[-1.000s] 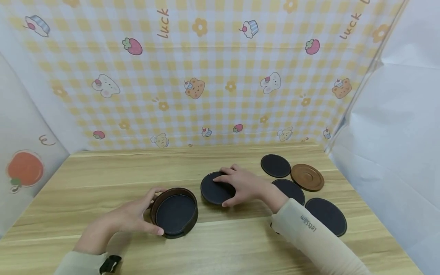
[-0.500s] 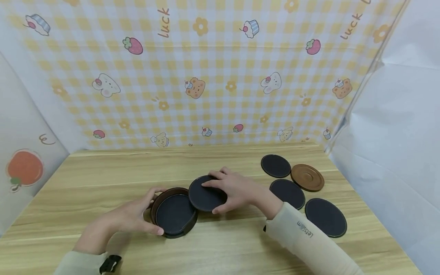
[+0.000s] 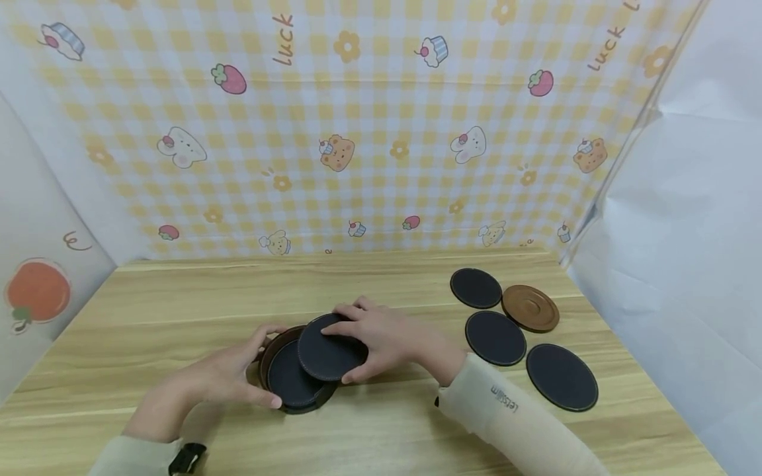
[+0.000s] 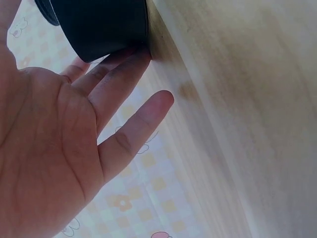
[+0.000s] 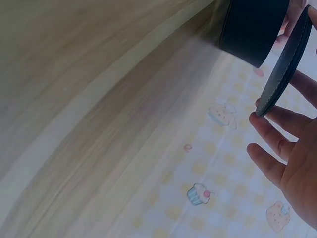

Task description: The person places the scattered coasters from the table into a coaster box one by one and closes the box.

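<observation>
On the table stands a round dark coaster holder (image 3: 275, 352) with a brown inner wall and a black coaster (image 3: 288, 378) lying inside. My left hand (image 3: 229, 377) grips the holder from the left, thumb at its front and fingers behind. In the left wrist view, fingertips touch the holder wall (image 4: 106, 25) while the little finger stands off. My right hand (image 3: 383, 340) holds a black stitched coaster (image 3: 324, 357) by its edges, index finger on top. That coaster overlaps the holder's right half. The right wrist view shows it tilted (image 5: 286, 67), close above the holder's rim.
Three black coasters lie at the right: one at the back (image 3: 476, 287), one in the middle (image 3: 495, 338) and one nearer the front (image 3: 562, 377). Beside them is a brown ringed disc (image 3: 530, 308). A checked cloth backdrop (image 3: 381, 185) closes off the table's (image 3: 405, 423) far edge.
My right hand has carried the black coaster leftward from beside the holder to over its right half. The left hand stays at the holder.
</observation>
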Action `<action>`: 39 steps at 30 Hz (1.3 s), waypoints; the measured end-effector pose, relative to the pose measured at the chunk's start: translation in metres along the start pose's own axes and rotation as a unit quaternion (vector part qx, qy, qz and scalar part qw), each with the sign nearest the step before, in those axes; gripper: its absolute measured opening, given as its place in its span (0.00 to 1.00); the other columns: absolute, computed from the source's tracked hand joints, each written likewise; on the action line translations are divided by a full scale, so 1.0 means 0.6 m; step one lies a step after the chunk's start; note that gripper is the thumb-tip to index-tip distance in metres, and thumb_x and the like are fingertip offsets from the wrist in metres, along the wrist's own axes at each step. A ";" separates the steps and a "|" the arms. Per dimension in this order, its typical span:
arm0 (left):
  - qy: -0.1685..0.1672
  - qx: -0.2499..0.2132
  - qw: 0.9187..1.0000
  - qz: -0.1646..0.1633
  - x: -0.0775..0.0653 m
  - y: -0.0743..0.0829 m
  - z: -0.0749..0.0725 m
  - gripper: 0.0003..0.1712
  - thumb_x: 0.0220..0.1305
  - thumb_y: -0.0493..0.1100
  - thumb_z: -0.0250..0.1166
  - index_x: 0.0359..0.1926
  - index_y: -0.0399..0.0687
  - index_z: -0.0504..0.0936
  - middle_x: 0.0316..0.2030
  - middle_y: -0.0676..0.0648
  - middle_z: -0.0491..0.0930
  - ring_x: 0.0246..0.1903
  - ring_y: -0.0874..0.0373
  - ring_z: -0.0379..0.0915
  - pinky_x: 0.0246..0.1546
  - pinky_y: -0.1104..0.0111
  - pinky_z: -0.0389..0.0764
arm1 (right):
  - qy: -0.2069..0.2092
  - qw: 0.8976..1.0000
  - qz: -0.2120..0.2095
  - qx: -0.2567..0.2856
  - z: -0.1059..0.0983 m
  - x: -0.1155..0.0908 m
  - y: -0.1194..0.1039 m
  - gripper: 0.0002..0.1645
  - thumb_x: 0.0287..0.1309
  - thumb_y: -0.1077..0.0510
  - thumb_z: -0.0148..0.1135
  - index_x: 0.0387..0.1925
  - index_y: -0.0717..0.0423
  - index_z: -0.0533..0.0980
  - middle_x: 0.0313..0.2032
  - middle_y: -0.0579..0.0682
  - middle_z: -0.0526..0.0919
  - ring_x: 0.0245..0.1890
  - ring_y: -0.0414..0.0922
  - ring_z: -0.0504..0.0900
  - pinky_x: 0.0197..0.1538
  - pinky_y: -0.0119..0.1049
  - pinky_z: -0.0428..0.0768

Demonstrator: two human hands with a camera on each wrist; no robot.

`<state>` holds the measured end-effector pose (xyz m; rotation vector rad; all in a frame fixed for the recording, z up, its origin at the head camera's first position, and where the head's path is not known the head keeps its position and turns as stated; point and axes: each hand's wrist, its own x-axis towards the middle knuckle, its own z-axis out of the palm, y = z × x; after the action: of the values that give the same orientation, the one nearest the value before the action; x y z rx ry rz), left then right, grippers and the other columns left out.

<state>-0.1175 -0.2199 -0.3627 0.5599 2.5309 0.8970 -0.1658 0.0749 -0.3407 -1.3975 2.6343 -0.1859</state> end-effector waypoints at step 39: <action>-0.004 0.004 0.999 0.034 0.002 -0.008 -0.001 0.62 0.47 0.62 0.78 0.73 0.50 0.50 0.63 0.33 0.72 0.63 0.36 0.70 0.56 0.39 0.71 | -0.015 0.999 -0.038 -0.026 0.023 0.062 -0.048 0.47 0.53 0.28 0.66 0.72 0.35 0.65 0.73 0.48 0.62 0.65 0.44 0.66 0.63 0.38 0.75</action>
<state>-0.1202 -0.2230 -0.3659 0.6548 2.5234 0.9081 -0.1602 0.0275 -0.3517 -1.5051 2.5817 -0.1036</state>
